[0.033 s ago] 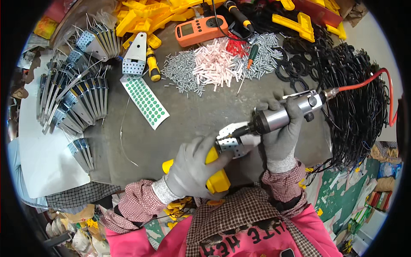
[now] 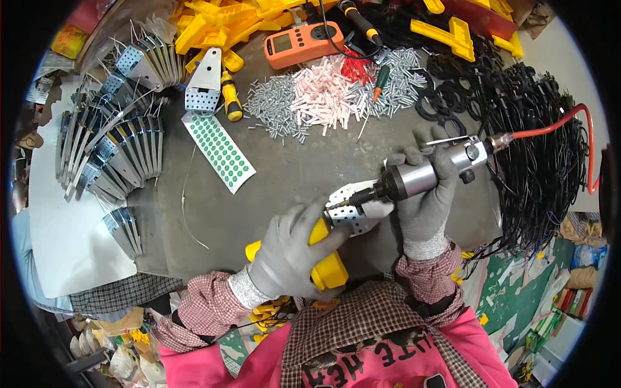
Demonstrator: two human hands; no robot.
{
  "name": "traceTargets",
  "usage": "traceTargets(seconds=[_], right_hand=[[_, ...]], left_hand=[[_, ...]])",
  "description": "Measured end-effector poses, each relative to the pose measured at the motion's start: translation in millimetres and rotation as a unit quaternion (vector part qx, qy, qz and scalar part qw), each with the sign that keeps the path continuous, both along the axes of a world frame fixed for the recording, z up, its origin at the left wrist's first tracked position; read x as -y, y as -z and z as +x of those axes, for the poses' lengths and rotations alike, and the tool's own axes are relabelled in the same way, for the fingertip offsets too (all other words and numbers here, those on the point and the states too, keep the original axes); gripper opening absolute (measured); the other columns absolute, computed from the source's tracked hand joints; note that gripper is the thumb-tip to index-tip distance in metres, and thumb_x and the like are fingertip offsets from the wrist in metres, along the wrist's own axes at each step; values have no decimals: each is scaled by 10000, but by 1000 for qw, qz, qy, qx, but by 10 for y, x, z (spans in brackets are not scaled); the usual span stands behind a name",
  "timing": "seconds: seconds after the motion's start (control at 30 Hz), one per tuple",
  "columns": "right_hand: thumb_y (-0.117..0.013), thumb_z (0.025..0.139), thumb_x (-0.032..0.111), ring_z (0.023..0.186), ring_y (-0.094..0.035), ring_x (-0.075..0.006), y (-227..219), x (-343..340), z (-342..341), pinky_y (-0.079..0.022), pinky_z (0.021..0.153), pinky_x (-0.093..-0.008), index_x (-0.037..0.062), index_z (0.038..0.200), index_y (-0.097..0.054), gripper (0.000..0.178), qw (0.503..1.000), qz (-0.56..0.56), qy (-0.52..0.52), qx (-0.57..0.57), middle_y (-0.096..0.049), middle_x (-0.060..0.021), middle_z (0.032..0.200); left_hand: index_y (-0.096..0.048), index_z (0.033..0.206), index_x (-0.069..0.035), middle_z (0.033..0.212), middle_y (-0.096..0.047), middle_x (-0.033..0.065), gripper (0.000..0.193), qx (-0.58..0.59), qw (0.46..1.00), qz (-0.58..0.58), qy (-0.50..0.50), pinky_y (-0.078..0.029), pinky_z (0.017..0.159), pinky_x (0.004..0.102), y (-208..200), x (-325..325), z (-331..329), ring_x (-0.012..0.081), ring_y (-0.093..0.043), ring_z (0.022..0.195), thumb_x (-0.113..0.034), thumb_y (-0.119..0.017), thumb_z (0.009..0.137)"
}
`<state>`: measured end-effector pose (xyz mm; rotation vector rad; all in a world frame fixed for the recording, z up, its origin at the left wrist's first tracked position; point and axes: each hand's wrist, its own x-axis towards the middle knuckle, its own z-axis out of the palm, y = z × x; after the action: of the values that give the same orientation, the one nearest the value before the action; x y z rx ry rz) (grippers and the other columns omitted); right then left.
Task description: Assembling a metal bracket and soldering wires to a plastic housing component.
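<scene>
My gloved left hand [image 2: 288,249] is wrapped round a yellow plastic handle [image 2: 331,273] with a perforated metal plate [image 2: 352,224] at its far end. My gloved right hand [image 2: 424,220] grips a silver-and-black air screwdriver [image 2: 417,179], fed by a red hose [image 2: 550,126]. The tool lies tilted, and its bit [image 2: 339,205] points left onto the plate beside my left fingertips. Whether the bit sits in a screw is too small to tell. My left fingers cover part of the joint between handle and plate.
Grey screws [image 2: 275,107], pale pink sleeves [image 2: 323,97] and a green screwdriver [image 2: 381,84] lie beyond my hands. An orange meter [image 2: 304,45] and yellow parts [image 2: 220,26] are farther back. Left are a green-dotted sticker sheet [image 2: 223,155] and stacked metal plates [image 2: 119,142]; right, black cables [image 2: 537,161].
</scene>
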<state>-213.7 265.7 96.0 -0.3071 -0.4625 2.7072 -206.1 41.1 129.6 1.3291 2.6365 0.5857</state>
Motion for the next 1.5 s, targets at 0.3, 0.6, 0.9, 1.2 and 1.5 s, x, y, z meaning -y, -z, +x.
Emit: traceTargets(seconds=[0.3, 0.6, 0.9, 1.2, 1.5], right_hand=[[-594, 945, 122, 843, -547, -146, 189, -275, 149, -502, 859, -381, 43, 1318, -461, 404, 995, -99, -21, 19, -569, -105, 1121], [-623, 926, 89, 852, -572, -153, 100, -228, 136, -486, 879, -397, 49, 1277, -516, 370, 990, -134, -55, 1, -555, -87, 1103], [-606, 937, 109, 857, -535, -148, 116, -210, 130, -486, 882, -374, -77, 1236, -468, 378, 991, -115, -67, -27, -543, -63, 1009], [-607, 933, 96, 850, -540, -148, 128, -229, 99, -490, 871, -377, 16, 1228, -498, 324, 992, -107, -71, 3, -555, -57, 954], [-615, 982, 353, 763, -563, -133, -342, -581, -55, -526, 727, -270, 52, 1223, -538, 393, 975, 172, -112, 81, -591, -84, 946]], left_hand=[[-548, 1297, -47, 1420, -451, 246, 996, -20, 997, 32, -69, -440, 970, 478, 49, -53, 106, 414, -517, 1188, -414, -876, 431], [-574, 1271, -60, 1411, -459, 234, 952, -31, 997, 20, -69, -444, 947, 468, 69, -65, 106, 401, -521, 1183, -439, -866, 447], [-549, 1309, -57, 1417, -446, 208, 998, -18, 998, 11, -54, -465, 912, 454, 46, -18, 79, 358, -511, 1178, -432, -879, 444], [-561, 1296, -47, 1423, -438, 209, 1025, -7, 999, 14, -42, -469, 894, 452, 89, -42, 52, 360, -502, 1188, -485, -878, 426], [-696, 1002, -44, 1133, -667, 206, 588, 68, 979, -175, -80, -457, 924, 422, -491, -499, -111, 364, -627, 1087, -444, -826, 591]])
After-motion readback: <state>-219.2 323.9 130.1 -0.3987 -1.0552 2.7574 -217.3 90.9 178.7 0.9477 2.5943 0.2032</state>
